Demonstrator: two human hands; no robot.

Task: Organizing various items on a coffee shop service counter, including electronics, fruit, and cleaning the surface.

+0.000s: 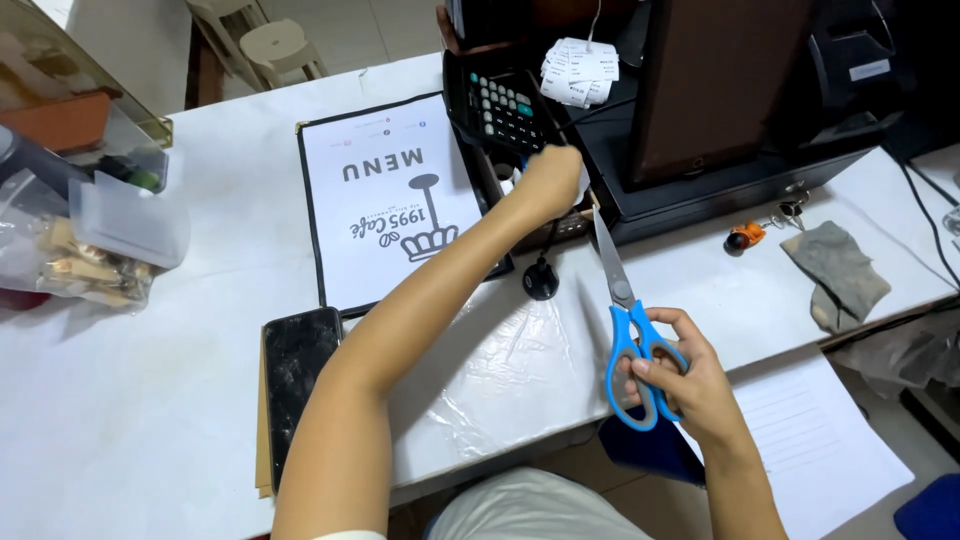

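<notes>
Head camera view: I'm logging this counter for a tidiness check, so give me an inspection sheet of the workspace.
Surface: white table, clear plastic sheet at the near edge.
Job's things: blue-handled scissors, small white paper piece.
Clutter: menu sheet, dark phone, calculator, grey cloth, receipts.
Hands: left hand holds the paper piece; right hand grips the scissors.
Cables: black cord at the right.
Surroundings: plastic stool behind.
</notes>
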